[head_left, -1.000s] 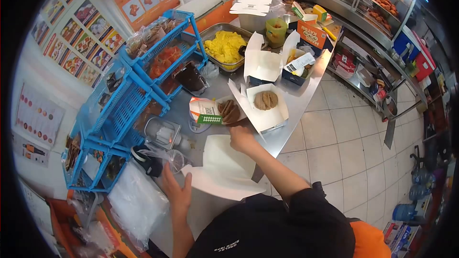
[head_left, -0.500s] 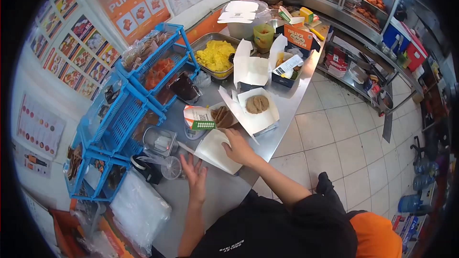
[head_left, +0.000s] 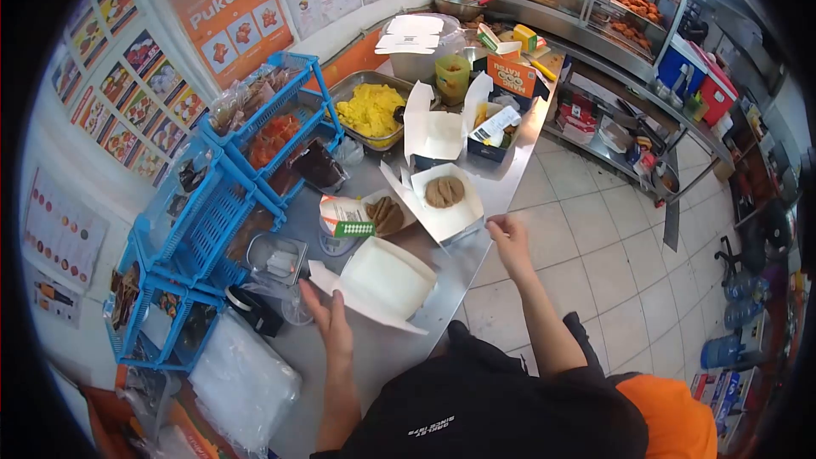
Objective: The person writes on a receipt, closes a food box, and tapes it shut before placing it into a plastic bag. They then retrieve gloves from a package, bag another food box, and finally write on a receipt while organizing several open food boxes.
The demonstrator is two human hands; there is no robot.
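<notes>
An empty white takeaway box [head_left: 389,279] lies with its lid flaps spread on the metal table. At its lower left flap is my left hand [head_left: 330,316], thumb and fingers apart, holding nothing. My right hand [head_left: 512,246] is beyond the table's right edge, its fingertips pinched together close to the corner of a second open box [head_left: 459,208]. Whether anything is in that pinch cannot be made out. A brown, ridged round of food [head_left: 444,192] sits in the second box. Left of it, a green-and-orange printed carton [head_left: 347,216] stands by a tray of brown pieces [head_left: 384,216].
Blue plastic baskets [head_left: 208,221] of packets line the left side. Behind are a metal pan of yellow food [head_left: 371,110], another open white box [head_left: 435,132] and a green cup [head_left: 453,78]. Clear plastic bags [head_left: 246,378] lie at front left. A tiled floor [head_left: 578,229] is on the right.
My right hand has left the empty box and moved right, toward the second box's corner. The empty box now lies opened wider, and my left hand has shifted slightly left.
</notes>
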